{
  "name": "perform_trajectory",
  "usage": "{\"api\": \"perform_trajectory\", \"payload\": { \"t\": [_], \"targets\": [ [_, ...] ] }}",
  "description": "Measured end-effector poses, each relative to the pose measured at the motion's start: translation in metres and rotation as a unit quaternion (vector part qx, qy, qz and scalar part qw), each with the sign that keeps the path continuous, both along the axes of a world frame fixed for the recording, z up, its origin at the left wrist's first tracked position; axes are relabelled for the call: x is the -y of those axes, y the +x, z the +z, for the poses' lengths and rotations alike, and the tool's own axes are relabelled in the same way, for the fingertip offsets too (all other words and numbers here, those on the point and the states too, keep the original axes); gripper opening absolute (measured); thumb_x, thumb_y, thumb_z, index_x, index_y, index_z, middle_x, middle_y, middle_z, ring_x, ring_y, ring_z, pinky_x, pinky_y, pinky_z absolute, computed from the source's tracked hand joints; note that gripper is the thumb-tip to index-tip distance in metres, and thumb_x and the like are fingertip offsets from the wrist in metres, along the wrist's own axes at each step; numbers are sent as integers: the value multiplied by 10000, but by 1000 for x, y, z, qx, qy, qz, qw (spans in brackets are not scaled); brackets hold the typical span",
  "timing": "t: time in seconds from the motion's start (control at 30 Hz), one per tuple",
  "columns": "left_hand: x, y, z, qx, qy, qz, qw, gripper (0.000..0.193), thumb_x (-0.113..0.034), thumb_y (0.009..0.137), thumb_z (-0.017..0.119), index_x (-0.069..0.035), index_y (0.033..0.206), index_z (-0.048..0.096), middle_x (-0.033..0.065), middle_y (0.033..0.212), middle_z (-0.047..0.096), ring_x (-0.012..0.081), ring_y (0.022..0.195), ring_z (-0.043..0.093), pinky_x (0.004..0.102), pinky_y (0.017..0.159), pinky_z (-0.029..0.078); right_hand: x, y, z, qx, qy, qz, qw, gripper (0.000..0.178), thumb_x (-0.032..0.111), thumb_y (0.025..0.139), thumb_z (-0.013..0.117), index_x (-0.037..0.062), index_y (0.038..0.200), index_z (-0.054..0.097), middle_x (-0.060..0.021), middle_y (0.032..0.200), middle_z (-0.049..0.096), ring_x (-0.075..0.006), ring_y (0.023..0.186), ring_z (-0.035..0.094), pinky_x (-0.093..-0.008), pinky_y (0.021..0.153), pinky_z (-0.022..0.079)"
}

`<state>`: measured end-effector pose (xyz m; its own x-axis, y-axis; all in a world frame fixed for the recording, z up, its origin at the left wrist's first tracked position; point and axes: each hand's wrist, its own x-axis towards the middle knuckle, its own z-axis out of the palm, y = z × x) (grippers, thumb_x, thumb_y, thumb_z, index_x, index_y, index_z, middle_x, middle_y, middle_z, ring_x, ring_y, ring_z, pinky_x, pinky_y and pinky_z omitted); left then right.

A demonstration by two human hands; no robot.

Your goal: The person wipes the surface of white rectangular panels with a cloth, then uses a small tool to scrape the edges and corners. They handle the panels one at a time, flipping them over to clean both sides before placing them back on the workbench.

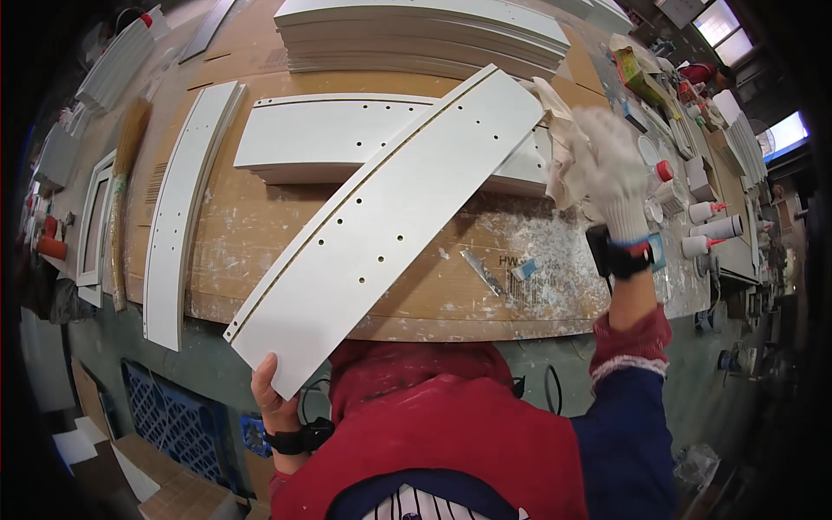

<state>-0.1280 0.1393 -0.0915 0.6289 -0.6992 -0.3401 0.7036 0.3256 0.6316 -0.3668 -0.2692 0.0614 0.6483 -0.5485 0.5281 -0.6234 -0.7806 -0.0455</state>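
White panel [425,173], brown-lined and dark-dotted, under left thumb [267,373]; cream cloth [562,143] beside white-gloved right fingers [600,139].

Cardboard-covered worktop [260,230] — white panels [416,39] in stacks, pale spatter [563,247], a small blue scrap [524,269].

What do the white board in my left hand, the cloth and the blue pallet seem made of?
Board: probably wood or fibreboard, coated smooth white; brown shows where it's grooved.
Cloth: likely thin woven fabric, matte, judging by its soft folds.
Pallet: looks like moulded plastic, given its uniform blue lattice.
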Motion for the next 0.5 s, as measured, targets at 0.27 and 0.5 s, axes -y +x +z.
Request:
{"api": "perform_trajectory", "payload": {
  "t": [0.27,0.5],
  "targets": [
    [0,-9,-17,-8,21,42,999,539,-196,839,515,21,1310,369,158,1242,500,293,1135,510,414,971,409,-79,-63,-110,-266,90,53,958,271,189,734,619,116,990,572,-63,950,575,-257,884,574,-359,754,480],
    [-25,-15,-41,-15,-1,60,998,510,-228,877,480,5,1317,372,147,1268,493,293,1156,495,421,995,384,-75,-53,-78,-70,507,33,858,277,108,747,666,73,1015,601,-67,934,619,-216,825,597,-315,717,479]
  ]
}}
